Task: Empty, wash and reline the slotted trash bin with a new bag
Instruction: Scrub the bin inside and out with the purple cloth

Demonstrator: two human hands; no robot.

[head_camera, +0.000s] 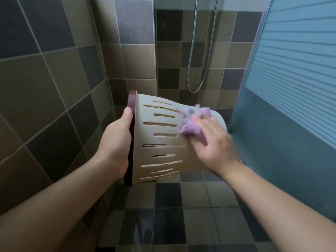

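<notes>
A cream slotted trash bin (163,140) with a dark maroon rim (131,135) lies on its side in the air, opening to the left, base to the right. My left hand (116,142) grips the rim, thumb over its top edge. My right hand (212,142) presses a purple cloth (190,122) against the bin's side near the base, with the fingers lying over the cloth. The hand and cloth are motion-blurred. No bag shows through the slots.
A tiled wall corner stands close on the left and behind. A metal shower hose (198,51) hangs on the back wall. A frosted glass shower door (291,88) stands at the right. Wet checkered floor tiles (181,206) lie below.
</notes>
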